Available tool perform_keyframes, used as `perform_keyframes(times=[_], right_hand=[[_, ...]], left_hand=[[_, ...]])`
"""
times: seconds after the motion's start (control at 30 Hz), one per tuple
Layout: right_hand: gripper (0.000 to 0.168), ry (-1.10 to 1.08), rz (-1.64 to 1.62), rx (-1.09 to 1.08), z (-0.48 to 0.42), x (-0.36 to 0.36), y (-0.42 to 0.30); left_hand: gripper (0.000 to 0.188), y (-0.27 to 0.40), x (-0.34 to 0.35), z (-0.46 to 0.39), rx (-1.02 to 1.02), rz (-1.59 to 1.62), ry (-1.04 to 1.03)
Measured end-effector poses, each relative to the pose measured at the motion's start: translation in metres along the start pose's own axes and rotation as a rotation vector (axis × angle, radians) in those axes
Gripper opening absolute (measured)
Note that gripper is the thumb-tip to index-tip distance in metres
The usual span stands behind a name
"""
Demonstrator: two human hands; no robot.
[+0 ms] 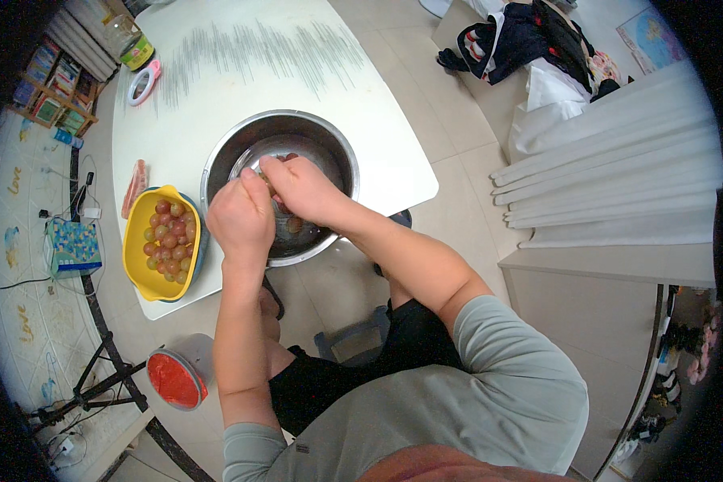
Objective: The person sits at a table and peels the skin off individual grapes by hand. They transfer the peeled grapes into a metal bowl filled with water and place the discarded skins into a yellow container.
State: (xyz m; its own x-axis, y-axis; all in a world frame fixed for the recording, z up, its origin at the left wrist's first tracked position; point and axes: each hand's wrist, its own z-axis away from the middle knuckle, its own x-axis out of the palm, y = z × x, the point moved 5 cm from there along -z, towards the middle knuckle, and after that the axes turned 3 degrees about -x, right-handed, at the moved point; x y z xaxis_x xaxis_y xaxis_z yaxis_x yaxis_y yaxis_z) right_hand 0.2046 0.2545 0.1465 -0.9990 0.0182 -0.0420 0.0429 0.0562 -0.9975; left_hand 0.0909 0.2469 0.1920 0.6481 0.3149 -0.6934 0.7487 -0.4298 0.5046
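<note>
Both hands meet over a stainless-steel basin (349,138) at the table's near edge. My right hand (304,188) is curled around grapes (269,184), a few of which show beside its fingers. My left hand (243,211) is closed in a loose fist against them, thumb on top. Its fingertips are hidden, so I cannot tell what it grips. More dark grapes (294,225) lie low in the basin, which seems to hold some water. Left of the basin, a yellow plastic basket (137,253) carries several loose reddish-green grapes (170,241).
The white table (385,162) bears a pinkish packet (135,190), a pink-and-white ring-shaped object (143,84) and a plastic bottle (134,48). A bin with a red liner (173,379) stands on the floor at left. White curtains (614,175) hang at right.
</note>
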Motion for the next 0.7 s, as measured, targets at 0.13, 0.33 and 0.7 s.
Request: perform_keyframes(times=[0.13, 0.33, 0.7], right_hand=[[0.046, -0.257, -0.412, 0.64, 0.013, 0.002, -0.004], [0.048, -0.399, -0.645, 0.636, 0.011, 0.01, -0.005], [0.049, -0.058, -0.22, 0.347, -0.002, -0.021, -0.004]], left_hand=[[0.039, 0.01, -0.006, 0.0, 0.215, -0.1, -0.004], [0.036, -0.007, 0.001, 0.001, -0.065, 0.368, -0.137], [0.031, -0.009, 0.008, -0.004, -0.228, 0.668, -0.344]])
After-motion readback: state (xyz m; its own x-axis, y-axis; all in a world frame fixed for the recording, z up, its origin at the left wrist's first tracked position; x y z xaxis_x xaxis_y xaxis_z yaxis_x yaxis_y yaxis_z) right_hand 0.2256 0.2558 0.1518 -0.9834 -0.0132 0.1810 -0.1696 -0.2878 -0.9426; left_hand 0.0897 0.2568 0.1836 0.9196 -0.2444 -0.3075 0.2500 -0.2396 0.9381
